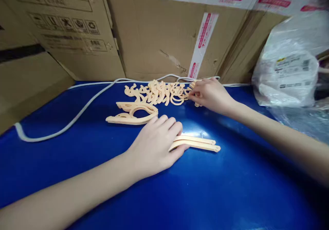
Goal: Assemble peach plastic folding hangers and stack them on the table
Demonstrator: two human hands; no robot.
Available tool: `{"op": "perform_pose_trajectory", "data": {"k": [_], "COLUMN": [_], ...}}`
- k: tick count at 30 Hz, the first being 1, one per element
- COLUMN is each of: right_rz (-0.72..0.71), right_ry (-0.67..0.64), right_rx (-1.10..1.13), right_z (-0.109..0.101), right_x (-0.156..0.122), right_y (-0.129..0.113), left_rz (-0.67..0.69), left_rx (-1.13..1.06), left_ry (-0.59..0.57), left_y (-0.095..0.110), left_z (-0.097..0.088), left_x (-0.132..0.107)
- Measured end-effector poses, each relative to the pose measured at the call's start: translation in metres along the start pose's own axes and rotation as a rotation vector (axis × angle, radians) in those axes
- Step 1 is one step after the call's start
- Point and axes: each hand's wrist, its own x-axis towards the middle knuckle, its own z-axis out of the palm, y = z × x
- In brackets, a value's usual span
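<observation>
My left hand (159, 144) is closed around a peach plastic folding hanger (197, 142), low over the blue table. Two slim arms of it stick out to the right, and the rest is hidden under my fingers. My right hand (212, 94) pinches at the right end of a pile of small curved hanger hooks (161, 92). Its fingertips cover most of the piece they touch. Just beyond my left hand, another folded peach hanger (128, 120) lies on the table with its arms pointing left.
Cardboard boxes (159, 35) wall off the back and left of the blue table (205, 195). A white cable (87, 106) curves over the left side and runs behind the hooks. Clear plastic bags (288, 65) with a label stand at right.
</observation>
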Motion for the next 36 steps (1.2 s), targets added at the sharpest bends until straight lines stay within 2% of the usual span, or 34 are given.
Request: {"op": "perform_pose_trajectory", "data": {"k": [8, 15, 19, 23, 27, 36], "right_rz": [-0.056, -0.168, -0.183, -0.176, -0.118, -0.097], "right_ry": [0.081, 0.137, 0.085, -0.064, -0.207, -0.217], "right_rx": [0.092, 0.192, 0.297, 0.405, 0.514, 0.531], "right_z": [-0.014, -0.033, -0.036, -0.034, -0.033, -0.035], "right_x": [-0.004, -0.032, -0.057, -0.078, -0.086, -0.089], "right_y": [-0.006, -0.014, -0.019, -0.023, -0.022, -0.014], "left_rz": [-0.007, 0.000, 0.019, 0.033, 0.036, 0.014], "left_rx": [-0.002, -0.010, -0.029, -0.054, -0.077, -0.055], "left_ry": [0.015, 0.033, 0.035, 0.031, 0.029, 0.038], "left_y": [0.000, 0.000, 0.000, -0.001, -0.001, 0.000], "left_z": [0.001, 0.001, 0.001, -0.001, -0.001, 0.000], "left_x": [0.001, -0.001, -0.002, -0.002, 0.001, 0.003]}}
